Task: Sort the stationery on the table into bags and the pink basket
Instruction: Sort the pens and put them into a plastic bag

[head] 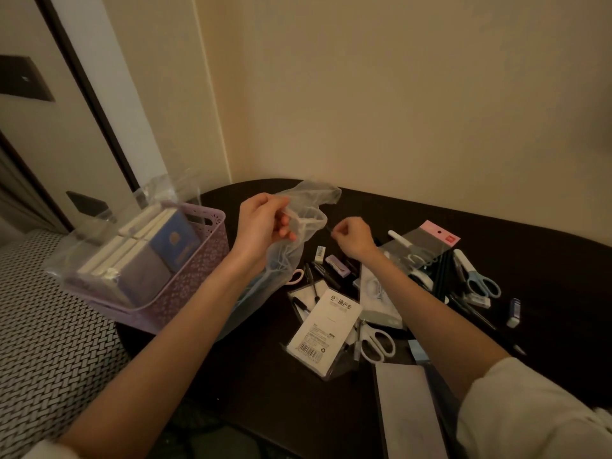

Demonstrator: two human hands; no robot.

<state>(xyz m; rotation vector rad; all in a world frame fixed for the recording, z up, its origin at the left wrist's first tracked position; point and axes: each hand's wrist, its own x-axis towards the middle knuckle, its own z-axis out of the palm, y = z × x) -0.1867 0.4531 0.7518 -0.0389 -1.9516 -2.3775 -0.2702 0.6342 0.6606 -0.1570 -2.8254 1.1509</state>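
Hands raised over dark table [546, 260]. Left hand [261, 223] pinches rim of thin translucent plastic bag [298, 233]; bag hangs open, lower part draped beside pink basket [185, 286]. Right hand [352, 236] curled, pinching opposite bag edge. Basket at left table edge holds clear bag of notebooks [139, 256]. Loose on table: white scissors [376, 344], blue scissors [482, 284], pens, erasers, white labelled packet [323, 329].

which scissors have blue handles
The scissors at far right, beside the white pen. The pair near the barcode pack has white handles.
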